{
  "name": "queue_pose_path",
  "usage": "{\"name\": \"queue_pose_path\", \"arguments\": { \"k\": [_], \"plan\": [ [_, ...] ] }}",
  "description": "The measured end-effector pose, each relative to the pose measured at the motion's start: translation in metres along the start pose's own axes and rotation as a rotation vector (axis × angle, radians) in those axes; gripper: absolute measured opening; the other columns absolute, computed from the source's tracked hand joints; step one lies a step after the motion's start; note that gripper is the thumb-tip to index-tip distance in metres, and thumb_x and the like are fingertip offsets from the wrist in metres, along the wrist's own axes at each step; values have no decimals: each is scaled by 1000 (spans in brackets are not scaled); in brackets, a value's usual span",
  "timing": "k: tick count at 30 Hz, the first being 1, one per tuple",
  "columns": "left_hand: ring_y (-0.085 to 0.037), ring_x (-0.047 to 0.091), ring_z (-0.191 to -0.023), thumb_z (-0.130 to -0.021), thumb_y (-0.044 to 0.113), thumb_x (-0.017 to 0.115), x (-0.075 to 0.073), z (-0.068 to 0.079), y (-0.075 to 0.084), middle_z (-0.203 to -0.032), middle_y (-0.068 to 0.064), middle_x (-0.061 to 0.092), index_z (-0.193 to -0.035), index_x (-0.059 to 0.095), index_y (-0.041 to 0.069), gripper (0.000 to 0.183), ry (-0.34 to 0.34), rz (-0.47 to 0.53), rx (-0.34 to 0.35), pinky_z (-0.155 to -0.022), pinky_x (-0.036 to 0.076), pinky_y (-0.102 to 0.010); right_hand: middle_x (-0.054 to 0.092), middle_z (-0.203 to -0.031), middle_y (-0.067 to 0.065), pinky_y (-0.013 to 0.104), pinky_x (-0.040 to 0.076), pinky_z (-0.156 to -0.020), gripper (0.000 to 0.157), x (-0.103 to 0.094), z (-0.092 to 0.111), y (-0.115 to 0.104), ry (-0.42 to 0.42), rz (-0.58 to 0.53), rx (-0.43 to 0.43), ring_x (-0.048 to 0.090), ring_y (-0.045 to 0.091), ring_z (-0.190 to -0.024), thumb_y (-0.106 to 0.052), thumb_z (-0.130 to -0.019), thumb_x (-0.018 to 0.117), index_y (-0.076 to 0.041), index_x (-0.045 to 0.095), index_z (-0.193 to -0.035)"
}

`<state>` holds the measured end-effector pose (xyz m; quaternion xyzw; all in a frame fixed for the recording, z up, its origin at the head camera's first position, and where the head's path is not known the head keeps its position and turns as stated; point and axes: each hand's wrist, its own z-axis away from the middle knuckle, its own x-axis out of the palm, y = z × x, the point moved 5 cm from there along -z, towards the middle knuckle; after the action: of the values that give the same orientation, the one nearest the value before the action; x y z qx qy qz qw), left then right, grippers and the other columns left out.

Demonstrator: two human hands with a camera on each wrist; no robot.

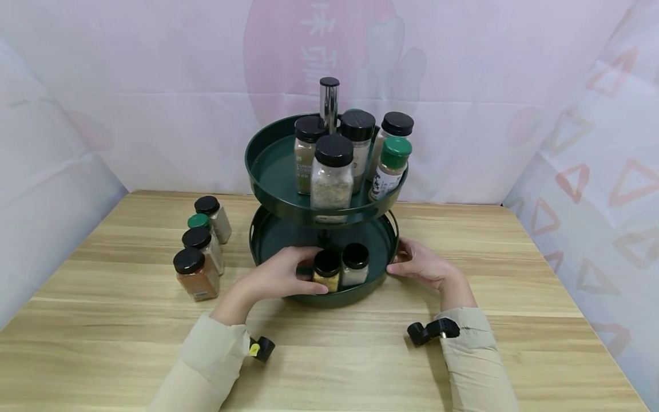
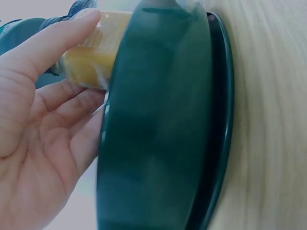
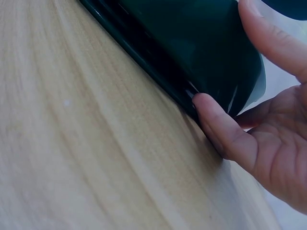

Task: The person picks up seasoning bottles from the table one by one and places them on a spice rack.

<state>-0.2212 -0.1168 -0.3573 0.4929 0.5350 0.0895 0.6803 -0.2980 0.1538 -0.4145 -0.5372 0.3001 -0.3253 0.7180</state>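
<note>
A dark green two-tier rack (image 1: 268, 203) stands on the wooden table. On its lower tray, my left hand (image 1: 283, 273) holds a black-lidded spice jar (image 1: 326, 280) with yellow contents, thumb in front and fingers behind. The left wrist view shows this yellow jar (image 2: 88, 64) between thumb and fingers, just inside the tray wall (image 2: 153, 120). Right beside it stands another black-lidded jar (image 1: 355, 273) with pale contents. My right hand (image 1: 419, 264) grips the right side of the lower tray; in the right wrist view its thumb (image 3: 276, 40) lies at the wall and a finger (image 3: 223, 122) near the base.
Several jars stand on the upper tray, among them a cumin jar (image 1: 305, 163), a large clear jar (image 1: 332, 183) and a green-capped bottle (image 1: 389, 169). A chrome post (image 1: 329, 106) rises above. Left of the rack, more jars stand in a row, an orange-brown jar (image 1: 199, 280) nearest.
</note>
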Motion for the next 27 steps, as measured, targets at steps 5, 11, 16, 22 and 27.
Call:
{"name": "queue_pose_path", "arguments": {
  "k": [5,11,16,22,27],
  "plan": [
    [-28,56,-130,-87,25,78,-8,12,3,-141,-7,57,-142,52,13,62,20,40,0,-101,52,-46,42,-129,11,20,50,-88,77,0,1,1,-3,-13,-2,49,14,-106,0,-89,70,8,23,-149],
    [-29,50,-137,-89,22,75,-36,35,10,-147,-9,53,-142,51,10,60,125,0,27,-106,46,-53,42,-130,14,19,51,-87,78,1,1,1,-4,-19,-4,49,14,-106,0,-89,69,8,22,-150],
    [-18,54,-132,-89,17,75,-73,67,18,-142,-6,58,-138,56,11,53,285,-95,58,-101,51,-42,44,-126,9,20,51,-87,74,2,1,1,4,-20,5,51,13,-105,1,-88,69,7,25,-148],
    [5,56,-116,-88,7,75,-107,107,17,-132,8,62,-135,61,15,50,438,-149,41,-91,47,-8,44,-126,10,20,50,-88,73,2,2,-1,4,-4,2,50,15,-105,0,-89,69,8,25,-147],
    [7,56,-120,-86,-5,72,-123,134,-1,-130,15,62,-133,61,7,49,510,-96,40,-89,50,-9,43,-126,12,20,50,-87,72,2,1,0,12,10,9,48,17,-106,-2,-89,70,8,27,-146]
  ]
}}
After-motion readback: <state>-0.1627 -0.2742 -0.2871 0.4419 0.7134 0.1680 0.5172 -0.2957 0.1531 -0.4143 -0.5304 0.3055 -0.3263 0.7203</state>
